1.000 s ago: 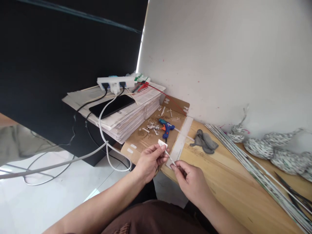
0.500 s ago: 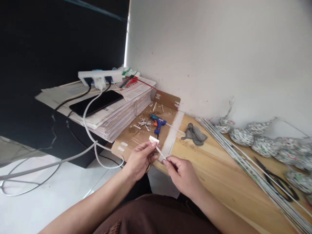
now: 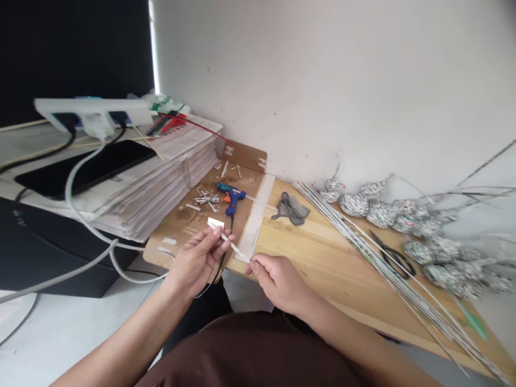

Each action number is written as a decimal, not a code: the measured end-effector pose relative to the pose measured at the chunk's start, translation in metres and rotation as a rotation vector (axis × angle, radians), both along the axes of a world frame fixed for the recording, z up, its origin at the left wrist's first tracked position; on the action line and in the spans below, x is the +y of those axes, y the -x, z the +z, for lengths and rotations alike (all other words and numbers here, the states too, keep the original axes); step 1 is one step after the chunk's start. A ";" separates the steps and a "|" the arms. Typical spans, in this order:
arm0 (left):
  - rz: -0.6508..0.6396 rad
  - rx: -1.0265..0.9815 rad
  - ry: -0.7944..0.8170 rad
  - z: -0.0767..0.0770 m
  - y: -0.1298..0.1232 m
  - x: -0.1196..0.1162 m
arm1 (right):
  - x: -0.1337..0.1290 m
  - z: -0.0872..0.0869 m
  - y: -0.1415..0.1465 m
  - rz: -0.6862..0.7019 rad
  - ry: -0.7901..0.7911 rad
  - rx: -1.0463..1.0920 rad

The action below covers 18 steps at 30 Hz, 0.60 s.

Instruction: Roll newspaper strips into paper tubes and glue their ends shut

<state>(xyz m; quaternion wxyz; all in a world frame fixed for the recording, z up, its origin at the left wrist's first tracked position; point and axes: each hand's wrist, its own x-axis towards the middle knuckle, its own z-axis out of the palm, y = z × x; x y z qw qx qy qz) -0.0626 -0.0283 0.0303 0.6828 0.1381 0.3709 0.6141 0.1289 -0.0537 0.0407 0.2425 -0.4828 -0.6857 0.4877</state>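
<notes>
A thin white paper strip [image 3: 237, 251] stretches between my two hands in front of the table edge. Its wider, flat end [image 3: 215, 222] sticks out past the thumb of my left hand [image 3: 200, 252], which pinches it. My right hand [image 3: 278, 280] is closed on the narrow end, thumb against forefinger. Just beyond the left fingers, a blue glue gun [image 3: 234, 199] lies on brown cardboard [image 3: 220, 174]. Small paper scraps [image 3: 206, 199] are scattered beside its nozzle.
Stacked newspapers [image 3: 161, 188] at left carry a phone [image 3: 84, 167] and a power strip [image 3: 97, 114] with hanging cables. Grey gloves [image 3: 291, 208] lie on the wooden table [image 3: 322, 269]. To the right are long paper rods [image 3: 363, 252], black scissors [image 3: 393, 255] and several woven paper gourds [image 3: 381, 214].
The view has swung right, so things appear farther left. My hands have drawn slightly apart, and more of the paper strip shows between them.
</notes>
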 end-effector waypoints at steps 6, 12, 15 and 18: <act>0.005 -0.022 -0.010 -0.002 0.000 0.001 | 0.004 -0.009 -0.001 0.108 0.430 0.217; 0.064 -0.017 -0.023 -0.004 0.000 0.004 | -0.003 0.008 -0.001 0.049 -0.365 -0.415; 0.076 -0.029 -0.018 -0.005 0.000 0.005 | -0.005 0.007 0.000 0.073 -0.250 -0.329; 0.081 -0.041 0.003 -0.004 0.001 0.004 | -0.004 0.002 0.002 0.108 0.118 -0.061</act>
